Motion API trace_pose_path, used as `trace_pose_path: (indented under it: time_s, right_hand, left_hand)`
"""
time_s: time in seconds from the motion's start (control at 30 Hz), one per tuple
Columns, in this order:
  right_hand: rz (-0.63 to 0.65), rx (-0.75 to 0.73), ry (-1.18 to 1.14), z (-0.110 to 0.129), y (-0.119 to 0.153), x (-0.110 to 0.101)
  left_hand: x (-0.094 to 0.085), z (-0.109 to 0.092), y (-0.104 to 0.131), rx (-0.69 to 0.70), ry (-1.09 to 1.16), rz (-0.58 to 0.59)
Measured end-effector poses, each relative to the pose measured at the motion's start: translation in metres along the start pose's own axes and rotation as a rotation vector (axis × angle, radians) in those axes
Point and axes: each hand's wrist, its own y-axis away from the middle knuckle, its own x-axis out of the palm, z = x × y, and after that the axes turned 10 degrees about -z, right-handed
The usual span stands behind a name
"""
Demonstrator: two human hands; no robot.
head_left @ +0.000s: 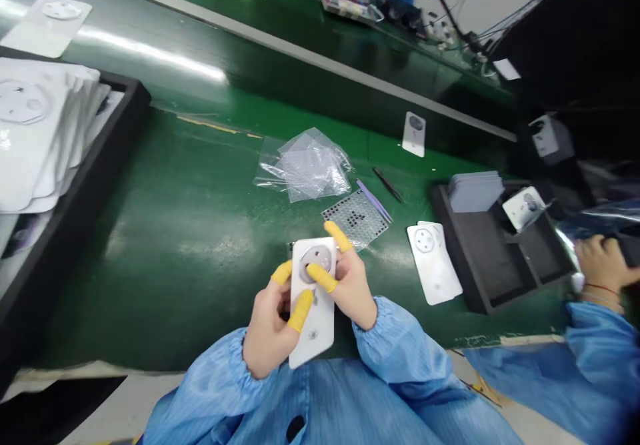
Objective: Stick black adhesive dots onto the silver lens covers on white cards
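Observation:
A white phone back cover (320, 321) with a grey round camera area near its top is held upright in front of me. My left hand (273, 321) grips its left edge, with the thumb lying on its face. My right hand (353, 285) holds the upper right side, thumb pressed on the camera area and index finger raised past the edge. Yellow finger cots cover several of my fingertips. Just beyond the cover lies a sheet of small dark dots (356, 219), partly hidden by my right hand. A purple stick tool (374, 201) rests along that sheet, and dark tweezers (387, 184) lie beside it.
Clear plastic bags (313, 165) lie ahead on the green table. A black tray (117, 138) of stacked covers stands left. To the right are more white covers (434, 268) and a divided black box (500, 265). A co-worker's hand (603, 265) is at far right.

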Motion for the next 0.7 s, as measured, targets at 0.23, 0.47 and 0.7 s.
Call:
trace_pose_path:
  time_s: [0.23, 0.47, 0.7]
  right_hand:
    - [0.025, 0.192, -0.093, 0.004, 0.023, -0.014]
    - [0.137, 0.454, -0.353, 0.017, 0.040, -0.059]
    - [0.041, 0.340, -0.074, 0.013, 0.031, -0.078]
  left_hand:
    - [-0.004, 0.008, -0.007, 0.193, -0.308, 0.013]
    - [0.022, 0.000, -0.004, 0.115, -0.278, 0.256]
    - [0.035, 0.026, -0.005, 0.345, -0.328, 0.091]
